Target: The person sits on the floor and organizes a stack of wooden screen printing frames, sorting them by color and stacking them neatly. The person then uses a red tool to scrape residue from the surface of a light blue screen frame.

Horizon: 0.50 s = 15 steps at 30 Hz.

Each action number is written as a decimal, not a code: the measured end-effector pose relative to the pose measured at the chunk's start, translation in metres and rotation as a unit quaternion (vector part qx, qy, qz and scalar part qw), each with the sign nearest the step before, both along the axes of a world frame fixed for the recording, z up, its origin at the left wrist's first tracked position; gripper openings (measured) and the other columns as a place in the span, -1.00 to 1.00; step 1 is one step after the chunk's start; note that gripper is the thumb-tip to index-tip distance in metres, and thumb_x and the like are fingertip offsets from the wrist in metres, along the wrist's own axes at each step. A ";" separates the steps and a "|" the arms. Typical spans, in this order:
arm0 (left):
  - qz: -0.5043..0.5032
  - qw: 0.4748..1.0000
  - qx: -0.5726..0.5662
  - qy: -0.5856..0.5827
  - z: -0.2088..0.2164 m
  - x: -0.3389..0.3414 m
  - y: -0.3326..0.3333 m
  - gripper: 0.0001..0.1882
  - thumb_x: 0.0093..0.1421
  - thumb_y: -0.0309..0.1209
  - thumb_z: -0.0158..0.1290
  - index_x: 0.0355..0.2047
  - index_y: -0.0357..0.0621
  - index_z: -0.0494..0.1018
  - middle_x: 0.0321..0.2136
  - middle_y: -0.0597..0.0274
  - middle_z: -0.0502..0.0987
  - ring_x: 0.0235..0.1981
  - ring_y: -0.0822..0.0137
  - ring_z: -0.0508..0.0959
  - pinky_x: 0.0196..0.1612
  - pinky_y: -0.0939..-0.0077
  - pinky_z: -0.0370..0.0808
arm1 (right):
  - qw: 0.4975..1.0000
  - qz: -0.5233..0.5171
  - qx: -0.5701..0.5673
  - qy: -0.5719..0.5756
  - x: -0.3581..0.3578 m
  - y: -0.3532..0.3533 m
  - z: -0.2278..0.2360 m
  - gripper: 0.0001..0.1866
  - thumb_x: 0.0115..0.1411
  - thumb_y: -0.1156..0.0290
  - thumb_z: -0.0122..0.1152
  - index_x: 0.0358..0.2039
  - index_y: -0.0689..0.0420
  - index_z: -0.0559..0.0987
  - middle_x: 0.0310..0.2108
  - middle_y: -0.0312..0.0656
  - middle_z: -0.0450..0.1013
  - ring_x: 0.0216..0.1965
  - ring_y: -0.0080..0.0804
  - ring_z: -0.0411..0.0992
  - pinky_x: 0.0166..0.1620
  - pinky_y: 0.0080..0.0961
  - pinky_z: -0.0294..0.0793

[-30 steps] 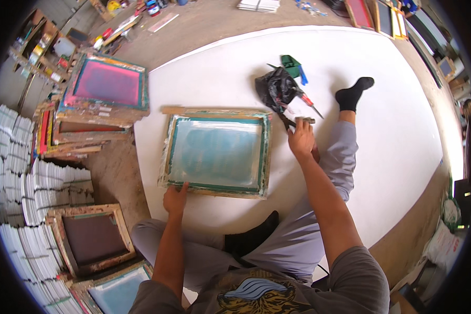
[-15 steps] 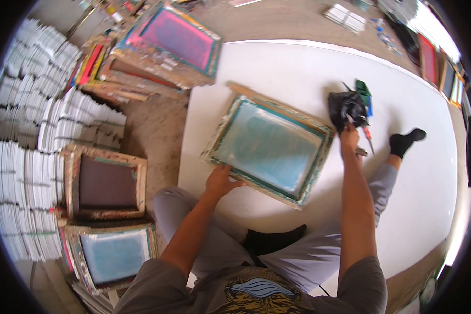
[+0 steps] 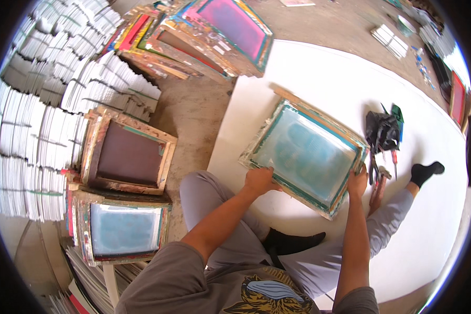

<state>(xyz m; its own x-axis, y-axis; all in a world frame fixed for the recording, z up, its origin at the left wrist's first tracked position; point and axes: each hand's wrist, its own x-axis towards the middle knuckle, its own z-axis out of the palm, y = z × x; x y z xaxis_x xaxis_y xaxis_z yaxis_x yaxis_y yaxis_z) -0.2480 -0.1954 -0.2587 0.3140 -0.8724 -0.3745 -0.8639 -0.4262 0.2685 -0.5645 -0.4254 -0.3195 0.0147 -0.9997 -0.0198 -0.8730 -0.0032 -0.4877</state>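
From my end, I have the left hand [image 3: 260,180] holding the framed screen [image 3: 307,152] by its near long edge, toward the left end; the right hand [image 3: 357,183] grasps the short right side. Fingers probably curl beneath, though the rim hides them. The framed screen lies just ahead on the white board [image 3: 298,68], long axis slanting from far left to near right, both hands touching it. Half a second ago the right was at the black bag [image 3: 380,130]; now that lies beyond it, untouched.

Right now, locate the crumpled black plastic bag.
In the head view, the bag lies right of centre, by the right corner of the teal-bordered wooden screen.
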 end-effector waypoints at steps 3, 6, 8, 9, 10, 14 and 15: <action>0.021 0.997 -0.011 0.071 -0.011 0.007 -0.001 -0.26 -0.09 0.27 0.36 -0.17 -0.14 0.60 -0.26 0.06 0.67 -0.17 0.01 0.67 -0.16 0.13 0.59 | 0.995 -0.009 0.012 -0.102 -0.006 -0.019 0.001 -0.32 0.17 0.28 0.37 0.29 0.22 0.42 -0.22 0.12 0.61 -0.17 0.05 0.60 -0.09 -0.14 0.54; 0.112 0.983 -0.075 0.124 -0.010 0.028 -0.005 -0.33 -0.02 0.21 0.35 -0.16 -0.12 0.63 -0.22 0.06 0.68 -0.16 0.00 0.66 -0.12 0.12 0.57 | 0.985 0.018 -0.019 -0.170 -0.013 -0.018 -0.002 -0.32 0.17 0.28 0.38 0.27 0.25 0.43 -0.21 0.12 0.61 -0.18 -0.01 0.61 -0.08 -0.20 0.55; 0.155 0.976 -0.137 0.064 -0.005 0.053 -0.005 -0.40 0.07 0.13 0.32 -0.14 -0.13 0.62 -0.17 0.00 0.66 -0.13 0.01 0.64 -0.07 0.10 0.56 | 0.993 0.027 -0.012 -0.115 -0.012 -0.006 0.001 -0.31 0.16 0.24 0.40 0.24 0.28 0.44 -0.24 0.10 0.62 -0.19 -0.02 0.62 -0.08 -0.20 0.55; 0.150 0.977 -0.149 -0.015 0.000 0.063 -0.006 -0.41 0.10 0.08 0.31 -0.08 -0.14 0.60 -0.24 0.00 0.65 -0.16 0.02 0.65 -0.06 0.10 0.56 | 0.995 0.011 0.023 -0.099 -0.008 0.005 0.011 -0.30 0.14 0.19 0.41 0.22 0.29 0.45 -0.24 0.09 0.61 -0.18 -0.01 0.62 -0.07 -0.19 0.55; 0.143 0.972 -0.160 -0.094 0.004 0.070 -0.006 -0.42 0.14 0.03 0.30 -0.02 -0.16 0.59 -0.31 0.00 0.64 -0.19 0.02 0.65 -0.05 0.10 0.55 | 0.994 -0.003 0.049 -0.095 -0.009 0.013 0.011 -0.31 0.15 0.17 0.40 0.22 0.28 0.46 -0.23 0.10 0.62 -0.17 0.00 0.62 -0.06 -0.18 0.55; 0.183 0.976 -0.095 -0.068 -0.006 0.091 0.002 -0.47 0.17 -0.07 0.28 0.01 -0.21 0.55 -0.21 -0.09 0.64 -0.10 -0.04 0.64 -0.01 0.07 0.54 | 0.990 -0.021 0.116 -0.080 -0.009 0.037 0.011 -0.39 0.18 0.20 0.36 0.18 0.23 0.49 -0.18 0.11 0.62 -0.14 0.06 0.61 -0.03 -0.13 0.54; 0.194 0.978 -0.073 -0.014 -0.011 0.092 0.005 -0.48 0.18 -0.10 0.27 0.00 -0.22 0.55 -0.19 -0.11 0.64 -0.09 -0.06 0.64 -0.01 0.06 0.54 | 0.991 -0.013 0.109 -0.076 -0.010 0.040 0.010 -0.42 0.19 0.21 0.35 0.17 0.21 0.50 -0.17 0.11 0.62 -0.13 0.08 0.60 -0.02 -0.12 0.53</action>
<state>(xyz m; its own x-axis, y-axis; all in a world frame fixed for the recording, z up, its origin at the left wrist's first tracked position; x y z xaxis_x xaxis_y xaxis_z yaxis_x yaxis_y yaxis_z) -0.1556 -0.1903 -0.2700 0.6410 -0.7286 -0.2413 -0.6518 -0.6827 0.3301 -0.5749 -0.3851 -0.3093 0.0092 -0.9720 -0.2350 -0.7880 0.1376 -0.6001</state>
